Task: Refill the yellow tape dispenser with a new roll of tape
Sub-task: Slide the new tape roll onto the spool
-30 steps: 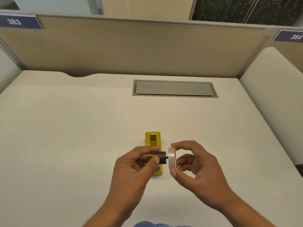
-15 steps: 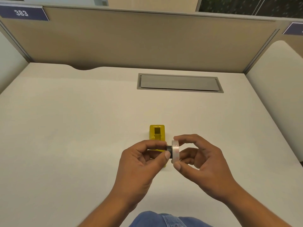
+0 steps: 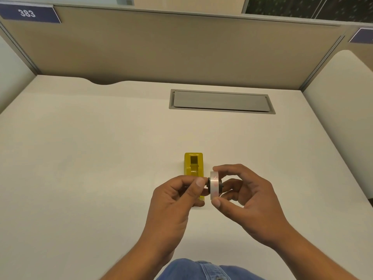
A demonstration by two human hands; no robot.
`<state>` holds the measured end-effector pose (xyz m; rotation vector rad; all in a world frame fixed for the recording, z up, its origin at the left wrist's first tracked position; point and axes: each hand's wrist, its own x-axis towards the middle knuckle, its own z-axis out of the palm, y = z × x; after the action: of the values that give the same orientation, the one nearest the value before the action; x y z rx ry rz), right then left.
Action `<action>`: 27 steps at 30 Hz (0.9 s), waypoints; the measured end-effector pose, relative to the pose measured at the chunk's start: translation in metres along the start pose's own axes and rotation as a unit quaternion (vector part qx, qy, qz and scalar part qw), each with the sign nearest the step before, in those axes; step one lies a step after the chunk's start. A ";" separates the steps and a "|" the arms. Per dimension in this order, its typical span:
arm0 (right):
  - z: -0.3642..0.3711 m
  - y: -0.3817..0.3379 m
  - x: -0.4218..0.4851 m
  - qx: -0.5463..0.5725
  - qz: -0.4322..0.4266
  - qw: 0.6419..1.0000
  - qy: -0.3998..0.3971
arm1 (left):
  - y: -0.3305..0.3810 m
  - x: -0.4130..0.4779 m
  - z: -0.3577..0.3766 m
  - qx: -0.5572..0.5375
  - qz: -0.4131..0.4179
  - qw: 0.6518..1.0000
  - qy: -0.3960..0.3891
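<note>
The yellow tape dispenser (image 3: 194, 164) lies on the beige desk (image 3: 101, 158), its near end hidden behind my fingers. Just above it I hold a clear roll of tape (image 3: 214, 185) edge-on, pinched between thumb and fingertips of my right hand (image 3: 244, 201). A black spindle (image 3: 207, 182) passes through the roll's hole; it pokes out a little on both sides. My left hand (image 3: 177, 201) pinches the spindle's left end with thumb and forefinger.
A grey cable hatch (image 3: 221, 101) is set into the desk at the back. Tan partition walls (image 3: 161, 49) close off the rear and sides. My jeans (image 3: 201, 269) show at the bottom edge.
The black spindle has slid rightwards into the tape roll; a second ago most of it stood clear of the roll. Both hands stay close together over the dispenser.
</note>
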<state>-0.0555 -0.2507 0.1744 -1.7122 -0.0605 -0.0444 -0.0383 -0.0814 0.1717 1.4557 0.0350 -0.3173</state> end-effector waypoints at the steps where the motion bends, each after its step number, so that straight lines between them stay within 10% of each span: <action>1: 0.000 0.000 0.000 -0.004 -0.001 1.000 0.001 | -0.001 0.000 0.000 0.002 -0.004 1.000 0.005; 27: 0.005 0.001 -0.001 -0.010 0.022 1.000 -0.008 | 0.000 0.006 -0.004 0.042 0.010 0.999 -0.023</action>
<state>-0.0561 -0.2458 0.1724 -1.7341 -0.0349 0.0015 -0.0320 -0.0788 0.1702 1.5314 -0.0306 -0.3388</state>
